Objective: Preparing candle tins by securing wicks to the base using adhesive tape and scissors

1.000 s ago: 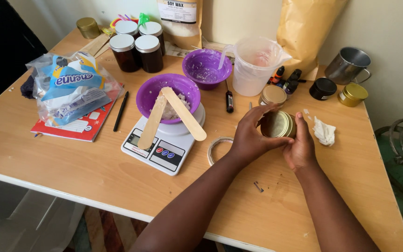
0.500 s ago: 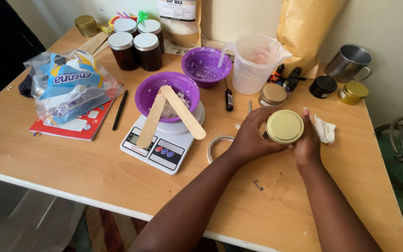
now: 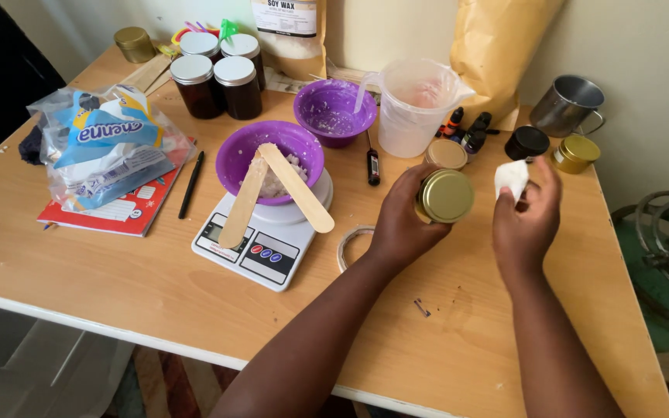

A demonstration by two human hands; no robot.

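Left hand (image 3: 400, 224) in a closed grip around a gold tin (image 3: 444, 196), raised above the tabletop (image 3: 156, 286) and tipped so its lid faces the camera. Right hand (image 3: 524, 224) pinches a crumpled white tissue (image 3: 511, 177) beside it.

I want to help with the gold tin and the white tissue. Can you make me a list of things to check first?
1. Left hand grips the gold tin firmly: ok.
2. Right hand has the white tissue pinched in its fingers: ok.
3. Tin's round gold face turned towards the camera, easy to see: ok.
4. Tin clean inside: cannot tell, the inside is hidden.
5. Tin held clear of the second gold tin behind it: cannot tell, they overlap in the view.
6. Bare wooden table below the hands: ok.
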